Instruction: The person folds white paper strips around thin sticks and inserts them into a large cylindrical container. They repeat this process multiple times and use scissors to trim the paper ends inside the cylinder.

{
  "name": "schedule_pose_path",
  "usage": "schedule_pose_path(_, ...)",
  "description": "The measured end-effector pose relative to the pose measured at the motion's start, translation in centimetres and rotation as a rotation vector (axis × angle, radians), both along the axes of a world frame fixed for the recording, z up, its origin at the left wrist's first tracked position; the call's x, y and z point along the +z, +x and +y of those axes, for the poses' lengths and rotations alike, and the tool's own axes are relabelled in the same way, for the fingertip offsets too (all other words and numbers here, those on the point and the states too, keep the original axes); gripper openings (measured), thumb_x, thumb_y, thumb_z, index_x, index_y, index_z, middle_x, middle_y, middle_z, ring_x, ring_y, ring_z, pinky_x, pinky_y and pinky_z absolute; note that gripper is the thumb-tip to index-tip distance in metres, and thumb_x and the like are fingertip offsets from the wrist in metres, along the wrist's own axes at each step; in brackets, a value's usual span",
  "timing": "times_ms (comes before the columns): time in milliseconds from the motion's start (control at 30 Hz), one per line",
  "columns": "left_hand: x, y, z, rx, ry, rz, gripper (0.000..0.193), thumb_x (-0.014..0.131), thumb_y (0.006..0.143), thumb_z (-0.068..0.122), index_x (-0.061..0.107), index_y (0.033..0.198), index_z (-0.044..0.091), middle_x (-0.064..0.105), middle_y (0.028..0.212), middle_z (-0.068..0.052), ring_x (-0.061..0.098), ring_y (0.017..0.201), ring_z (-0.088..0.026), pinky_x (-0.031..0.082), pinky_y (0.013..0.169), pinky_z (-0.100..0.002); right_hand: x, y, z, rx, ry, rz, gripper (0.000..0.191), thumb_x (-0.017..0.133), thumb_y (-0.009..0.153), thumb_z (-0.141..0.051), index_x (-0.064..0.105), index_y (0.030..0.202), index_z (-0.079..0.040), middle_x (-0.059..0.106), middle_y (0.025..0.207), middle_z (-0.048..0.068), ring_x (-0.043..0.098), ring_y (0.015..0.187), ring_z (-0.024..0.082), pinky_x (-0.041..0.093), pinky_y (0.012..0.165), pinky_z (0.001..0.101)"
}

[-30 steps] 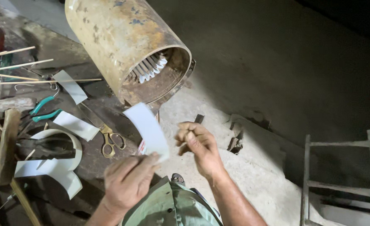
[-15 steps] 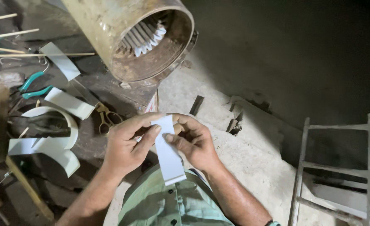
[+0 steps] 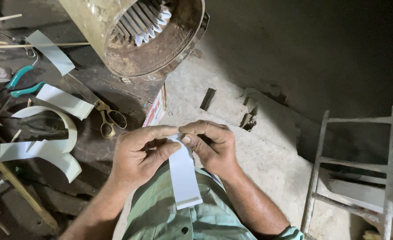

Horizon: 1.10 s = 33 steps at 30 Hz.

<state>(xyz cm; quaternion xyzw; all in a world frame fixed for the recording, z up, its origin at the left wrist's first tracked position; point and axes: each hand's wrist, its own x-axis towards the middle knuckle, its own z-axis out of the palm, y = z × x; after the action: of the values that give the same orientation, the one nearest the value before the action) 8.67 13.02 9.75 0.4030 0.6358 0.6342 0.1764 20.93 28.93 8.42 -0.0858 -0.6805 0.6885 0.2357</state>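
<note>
The upper end of the white paper strip (image 3: pixel 184 175) is hidden behind the fingers of the left hand (image 3: pixel 138 155) and right hand (image 3: pixel 212 144). The rusty cylindrical metal housing (image 3: pixel 134 35) is cut off by the top edge, so its far end cannot be seen. The grey metal ladder frame (image 3: pixel 361 169) runs out at the right and bottom edges.

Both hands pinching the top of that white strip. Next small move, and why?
Probably crease it: both the left hand and the right hand pinch the white strip at its top end, the rest hanging flat, unlike the folded liners in the rusty drum.
</note>
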Motion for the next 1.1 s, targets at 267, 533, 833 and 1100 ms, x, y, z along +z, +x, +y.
schedule_pose_path(267, 0.1, -0.1, 0.2, 0.034, -0.021, -0.004, 0.018, 0.079, 0.091, 0.008, 0.075, 0.107, 0.001, 0.078, 0.089, -0.005, 0.072, 0.075, -0.006, 0.057, 0.063, -0.02, 0.4, -0.2, -0.3, -0.019, 0.111, 0.031, 0.009, 0.072, 0.1, -0.004, 0.073, 0.107, 0.001, 0.074, 0.095, 0.007, 0.067, 0.082, 0.01, 0.054, 0.071, 0.0248)
schedule_pose_path(533, -0.5, -0.2, 0.0, 0.04, 0.013, -0.003, 0.008, 0.074, 0.092, 0.005, 0.074, 0.097, -0.001, 0.074, 0.077, -0.004, 0.064, 0.062, -0.004, 0.048, 0.053, -0.02, 0.9, -0.9, -0.1, -0.039, 0.243, 0.031, 0.003, 0.072, 0.097, -0.003, 0.072, 0.096, 0.0, 0.074, 0.089, 0.007, 0.069, 0.079, 0.011, 0.055, 0.07, 0.0262)
schedule_pose_path(833, -1.7, -0.5, -1.0, -0.046, -0.163, -0.032, 0.014, 0.07, 0.094, 0.013, 0.073, 0.088, 0.0, 0.066, 0.059, -0.004, 0.063, 0.048, -0.007, 0.046, 0.044, -0.026, 1.3, -1.8, 0.3, 0.111, 0.375, -0.067, 0.008, 0.072, 0.085, 0.002, 0.072, 0.093, -0.001, 0.074, 0.085, 0.009, 0.071, 0.076, 0.019, 0.057, 0.071, 0.0311)
schedule_pose_path(1100, -0.7, 1.1, 0.0, 0.361, -0.054, 0.543, 0.012, 0.067, 0.093, 0.013, 0.064, 0.086, 0.004, 0.062, 0.07, -0.009, 0.06, 0.059, -0.023, 0.044, 0.055, -0.032, 1.3, -2.0, -1.5, -0.096, 0.563, -0.056, 0.013, 0.07, 0.075, 0.0, 0.064, 0.087, -0.001, 0.066, 0.08, 0.011, 0.066, 0.07, 0.022, 0.054, 0.062, 0.0343)
